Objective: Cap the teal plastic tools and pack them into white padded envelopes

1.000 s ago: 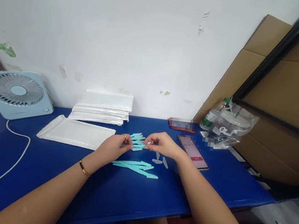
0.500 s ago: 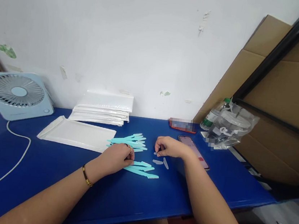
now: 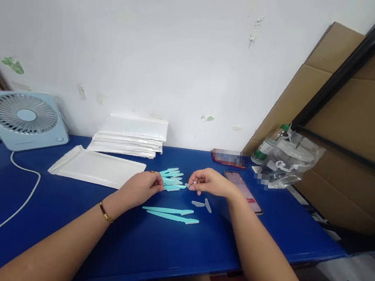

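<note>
My left hand (image 3: pixel 144 185) is closed on a turquoise eyebrow razor (image 3: pixel 175 188), whose head points right toward my other hand. My right hand (image 3: pixel 208 182) pinches a small clear blade cap (image 3: pixel 187 186) close to that head; whether the two touch, I cannot tell. Just beyond the held razor lies a fanned pile of similar razors (image 3: pixel 171 172), partly hidden by my left fingers. Nearer to me, two more razors (image 3: pixel 171 217) rest side by side on the blue table. Two loose clear caps (image 3: pixel 198 204) lie below my right hand.
A white padded mailer (image 3: pixel 98 168) lies left of the razors, with a stack of mailers (image 3: pixel 130 134) behind it. A light-blue fan (image 3: pixel 26 116) stands at left. On the right are a phone (image 3: pixel 245 193), a bottle (image 3: pixel 264 151) and a bagged cup (image 3: pixel 289 160).
My left hand has lifted a razor from the near group and moved it away from me, beside the pile. My right hand has shifted slightly left with a cap.
</note>
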`<state>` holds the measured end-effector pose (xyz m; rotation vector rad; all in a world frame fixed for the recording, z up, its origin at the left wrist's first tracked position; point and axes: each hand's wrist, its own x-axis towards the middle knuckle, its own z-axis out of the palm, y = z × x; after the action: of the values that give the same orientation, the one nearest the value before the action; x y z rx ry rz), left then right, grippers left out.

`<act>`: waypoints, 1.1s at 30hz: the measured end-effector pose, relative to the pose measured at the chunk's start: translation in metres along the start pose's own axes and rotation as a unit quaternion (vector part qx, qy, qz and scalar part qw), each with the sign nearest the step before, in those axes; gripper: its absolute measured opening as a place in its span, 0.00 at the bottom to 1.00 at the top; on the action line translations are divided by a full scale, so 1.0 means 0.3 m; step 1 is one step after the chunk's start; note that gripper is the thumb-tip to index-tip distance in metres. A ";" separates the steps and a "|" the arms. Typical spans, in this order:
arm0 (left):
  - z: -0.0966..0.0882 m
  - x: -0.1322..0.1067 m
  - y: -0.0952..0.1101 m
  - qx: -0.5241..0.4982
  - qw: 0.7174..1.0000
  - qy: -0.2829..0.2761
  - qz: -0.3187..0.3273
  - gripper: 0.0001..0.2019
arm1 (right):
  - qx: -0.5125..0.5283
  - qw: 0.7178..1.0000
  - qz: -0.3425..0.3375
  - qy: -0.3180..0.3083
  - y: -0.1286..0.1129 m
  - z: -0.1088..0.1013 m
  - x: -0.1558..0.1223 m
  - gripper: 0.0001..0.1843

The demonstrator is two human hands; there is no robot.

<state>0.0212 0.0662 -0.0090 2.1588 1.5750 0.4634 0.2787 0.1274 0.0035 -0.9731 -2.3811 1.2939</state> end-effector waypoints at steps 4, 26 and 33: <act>0.004 0.000 0.012 -0.003 1.000 0.003 0.007 0.09 | -0.007 1.000 -0.016 0.008 -0.002 0.028 0.015 0.16; 0.042 -0.026 0.062 0.070 0.993 -0.055 0.076 0.06 | -0.219 0.975 0.003 -0.046 -0.012 0.016 -0.012 0.04; 0.007 -0.020 0.030 -0.075 0.997 -0.003 0.017 0.12 | -0.188 0.968 -0.079 0.148 -0.040 -0.003 -0.031 0.04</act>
<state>0.0278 0.0578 -0.0063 2.0750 1.4541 0.5659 0.2809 0.1173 0.0146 -0.9685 -2.4460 0.6012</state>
